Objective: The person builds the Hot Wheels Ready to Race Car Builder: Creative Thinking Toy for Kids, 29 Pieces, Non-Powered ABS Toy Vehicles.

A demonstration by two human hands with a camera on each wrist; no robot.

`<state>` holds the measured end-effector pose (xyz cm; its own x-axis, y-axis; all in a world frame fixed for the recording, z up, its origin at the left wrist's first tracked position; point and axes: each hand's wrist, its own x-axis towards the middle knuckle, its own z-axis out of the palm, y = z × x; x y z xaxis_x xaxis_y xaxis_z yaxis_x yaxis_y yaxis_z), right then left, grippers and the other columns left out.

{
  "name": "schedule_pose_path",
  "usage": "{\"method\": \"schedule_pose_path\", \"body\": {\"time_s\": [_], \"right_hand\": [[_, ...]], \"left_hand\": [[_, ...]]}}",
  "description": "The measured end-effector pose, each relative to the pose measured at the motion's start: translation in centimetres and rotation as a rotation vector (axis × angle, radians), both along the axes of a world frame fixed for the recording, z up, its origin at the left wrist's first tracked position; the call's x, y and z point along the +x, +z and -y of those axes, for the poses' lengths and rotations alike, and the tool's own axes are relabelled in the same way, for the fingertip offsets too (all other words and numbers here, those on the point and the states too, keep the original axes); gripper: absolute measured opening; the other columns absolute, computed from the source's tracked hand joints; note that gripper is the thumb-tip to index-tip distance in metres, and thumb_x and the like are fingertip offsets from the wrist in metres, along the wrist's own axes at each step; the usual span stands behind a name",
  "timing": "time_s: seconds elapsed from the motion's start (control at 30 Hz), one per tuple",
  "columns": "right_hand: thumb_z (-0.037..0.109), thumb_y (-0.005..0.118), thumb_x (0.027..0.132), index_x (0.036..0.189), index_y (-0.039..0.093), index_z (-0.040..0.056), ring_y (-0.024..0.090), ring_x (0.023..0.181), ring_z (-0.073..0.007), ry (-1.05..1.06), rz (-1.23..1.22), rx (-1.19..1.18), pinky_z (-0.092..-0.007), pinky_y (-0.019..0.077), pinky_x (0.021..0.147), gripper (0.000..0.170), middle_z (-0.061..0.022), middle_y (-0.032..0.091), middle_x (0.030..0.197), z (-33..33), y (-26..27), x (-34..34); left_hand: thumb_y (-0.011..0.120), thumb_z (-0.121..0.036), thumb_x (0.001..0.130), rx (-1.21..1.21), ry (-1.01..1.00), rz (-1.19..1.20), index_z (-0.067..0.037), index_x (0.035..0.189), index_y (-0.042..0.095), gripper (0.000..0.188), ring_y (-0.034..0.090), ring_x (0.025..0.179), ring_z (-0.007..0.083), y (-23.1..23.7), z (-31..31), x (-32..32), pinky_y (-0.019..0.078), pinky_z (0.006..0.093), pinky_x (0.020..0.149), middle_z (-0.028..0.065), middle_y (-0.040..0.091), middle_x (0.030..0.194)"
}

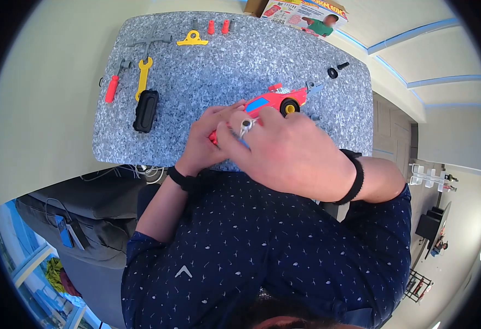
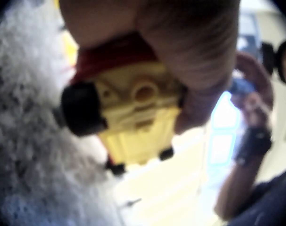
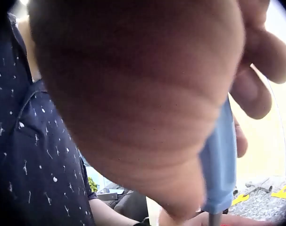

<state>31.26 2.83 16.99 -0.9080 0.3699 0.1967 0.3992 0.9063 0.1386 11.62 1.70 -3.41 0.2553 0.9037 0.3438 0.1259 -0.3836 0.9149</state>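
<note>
A red toy car (image 1: 273,102) with a blue window and a yellow-hubbed black wheel is held close to the table's near edge. My left hand (image 1: 203,136) grips the car from the left; in the left wrist view its yellow underside (image 2: 138,136) and a black wheel (image 2: 81,109) show, blurred. Over the car lies my right hand (image 1: 290,156), its fingers curled round the blue handle of a screwdriver (image 3: 220,160). The grey shaft points down toward the car in the right wrist view, its tip hidden.
On the speckled table (image 1: 196,77) lie a yellow wrench (image 1: 143,77), a grey T-shaped tool (image 1: 150,40), a red-handled tool (image 1: 112,89), a black part (image 1: 145,111), a yellow bracket (image 1: 192,38), red pegs (image 1: 211,27) and a black ring (image 1: 332,72). Behind stands a toy box (image 1: 301,15).
</note>
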Motion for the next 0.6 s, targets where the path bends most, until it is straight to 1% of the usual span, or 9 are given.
{"method": "schedule_pose_path", "body": {"time_s": [0.07,0.13,0.23,0.27,0.33,0.43,0.47,0.53,0.6], "right_hand": [[0.020,0.079,0.087,0.099,0.069,0.0052,0.069,0.073,-0.0220,0.008,0.001,0.034,-0.0345,0.0541,0.051,0.022,-0.0028,0.062,0.073,0.1,-0.2,0.0],[0.020,0.078,0.085,0.092,0.068,0.0055,0.068,0.074,-0.0218,-0.033,0.103,0.007,-0.0353,0.0538,0.053,0.019,-0.0025,0.063,0.072,0.4,-0.1,0.2],[0.019,0.077,0.083,0.087,0.069,0.0072,0.069,0.082,-0.0231,-0.108,0.198,-0.032,-0.0385,0.0558,0.059,0.016,-0.0023,0.064,0.073,0.5,-0.3,0.4],[0.019,0.077,0.083,0.089,0.069,0.0077,0.069,0.086,-0.0237,-0.110,0.170,-0.039,-0.0408,0.0569,0.065,0.015,-0.0029,0.066,0.076,0.5,-0.3,0.5],[0.017,0.076,0.085,0.093,0.069,0.0087,0.070,0.093,-0.0250,-0.115,0.117,-0.051,-0.0452,0.0592,0.077,0.014,-0.0040,0.071,0.083,0.4,0.1,0.9],[0.019,0.076,0.092,0.104,0.076,0.0091,0.073,0.101,-0.0242,-0.162,0.072,0.065,-0.0475,0.0542,0.089,0.016,-0.0039,0.074,0.084,-1.2,0.6,2.8],[0.016,0.075,0.094,0.112,0.070,0.0090,0.073,0.100,-0.0281,-0.198,-0.017,0.070,-0.0498,0.0508,0.097,0.020,-0.0057,0.075,0.089,-2.3,0.2,4.0],[0.013,0.075,0.094,0.110,0.066,0.0099,0.073,0.097,-0.0360,-0.340,-0.176,-0.071,-0.0485,0.0531,0.089,0.019,-0.0110,0.073,0.091,-4.9,-0.1,7.1],[0.015,0.078,0.096,0.113,0.065,0.0065,0.073,0.088,-0.0436,-0.488,-0.417,-0.229,-0.0486,0.0533,0.076,0.023,-0.0171,0.072,0.088,-7.7,-2.2,11.7]], "left_hand": [[0.098,-0.014,0.078,-0.037,-0.010,0.034,-0.012,0.158,0.072,0.084,0.070,0.134,0.0275,-0.2,0.0,0.0,0.0546,0.0424,0.118,0.0072,0.071,0.163],[0.099,-0.014,0.077,0.021,0.001,0.022,-0.012,0.158,0.072,0.086,0.070,0.135,0.0277,-0.3,-0.2,-0.1,0.0546,0.0425,0.119,0.0072,0.071,0.163],[0.099,-0.014,0.076,0.040,0.012,0.039,-0.013,0.157,0.072,0.085,0.070,0.135,0.0283,-0.5,-0.2,0.0,0.0551,0.0427,0.118,0.0073,0.071,0.163],[0.099,-0.014,0.077,0.038,0.015,0.049,-0.013,0.156,0.072,0.084,0.070,0.136,0.0286,-0.5,-0.2,-0.1,0.0554,0.0428,0.118,0.0073,0.071,0.162],[0.096,-0.011,0.078,0.056,0.008,-0.020,-0.013,0.155,0.073,0.080,0.071,0.135,0.0297,0.1,-0.1,-0.4,0.0565,0.0427,0.117,0.0087,0.072,0.161],[0.093,-0.008,0.081,0.068,0.022,-0.084,-0.012,0.152,0.075,0.073,0.073,0.133,0.0304,0.9,-0.2,-0.9,0.0578,0.0424,0.115,0.0103,0.074,0.157],[0.091,-0.007,0.081,0.070,0.031,-0.100,-0.012,0.150,0.075,0.071,0.073,0.132,0.0304,1.0,-0.3,-1.2,0.0582,0.0423,0.114,0.0108,0.075,0.155],[0.090,-0.006,0.083,0.078,0.060,-0.120,-0.011,0.149,0.076,0.068,0.074,0.131,0.0306,1.1,-0.7,-2.4,0.0586,0.0424,0.113,0.0112,0.077,0.151],[0.089,-0.004,0.085,0.111,0.079,-0.185,-0.010,0.147,0.076,0.064,0.075,0.128,0.0314,1.6,-1.1,-3.6,0.0589,0.0425,0.112,0.0128,0.079,0.147]]}}
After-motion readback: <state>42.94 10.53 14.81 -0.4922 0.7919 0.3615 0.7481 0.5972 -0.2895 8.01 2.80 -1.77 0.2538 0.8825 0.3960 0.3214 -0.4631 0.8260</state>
